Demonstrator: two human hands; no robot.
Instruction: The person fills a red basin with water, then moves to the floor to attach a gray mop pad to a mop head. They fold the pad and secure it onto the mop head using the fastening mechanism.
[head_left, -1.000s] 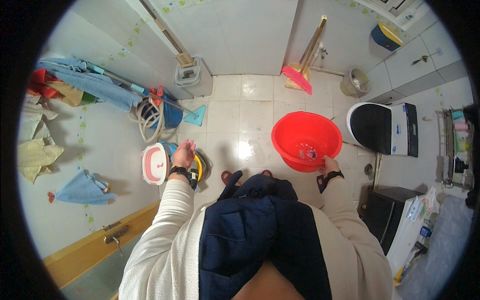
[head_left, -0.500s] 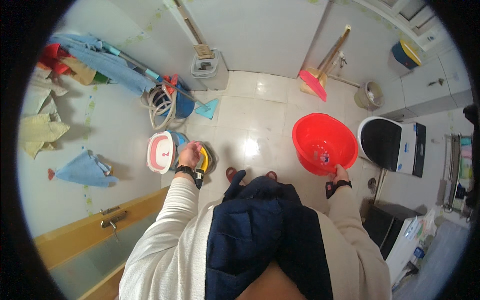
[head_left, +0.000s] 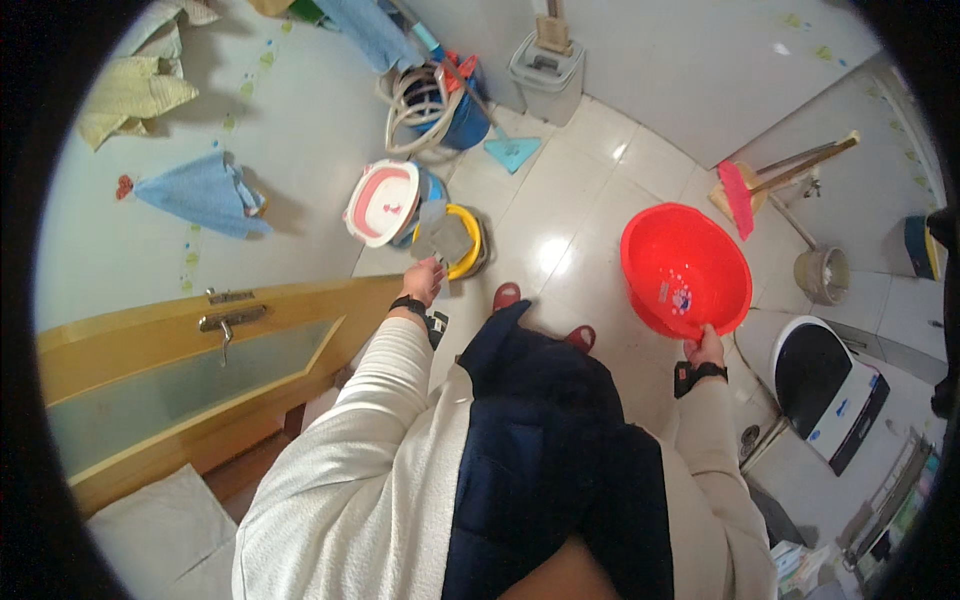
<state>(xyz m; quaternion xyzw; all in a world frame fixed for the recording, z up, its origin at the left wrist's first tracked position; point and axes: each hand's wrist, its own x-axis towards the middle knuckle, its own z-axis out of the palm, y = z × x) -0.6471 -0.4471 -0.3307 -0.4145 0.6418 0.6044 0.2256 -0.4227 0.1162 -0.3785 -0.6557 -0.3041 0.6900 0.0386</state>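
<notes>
My right hand (head_left: 706, 347) grips the near rim of a large red plastic basin (head_left: 650, 235). The basin is tilted so that its inside, with a small printed pattern, faces me. My left hand (head_left: 424, 281) is out to the left with its fingers closed, beside a yellow-rimmed bucket (head_left: 474, 245). A grey cloth-like piece (head_left: 442, 236) shows just past those fingertips, over the bucket's opening. Whether my fingers pinch it, I cannot tell. Close by, a pink-and-white basin (head_left: 384, 204) leans against the wall.
A wooden door (head_left: 180, 312) stands at the left. Beyond the basins are a blue bucket (head_left: 468, 122) with a coiled hose, a blue triangular mop head (head_left: 512, 152) and a grey bin (head_left: 550, 85). To the right are a pink broom (head_left: 736, 200), a small pail (head_left: 822, 276) and a black-lidded toilet (head_left: 815, 368).
My view has turned to the right and shows more of the door. My left hand has drawn back from over the bucket, revealing the grey piece. My right hand still holds the red basin.
</notes>
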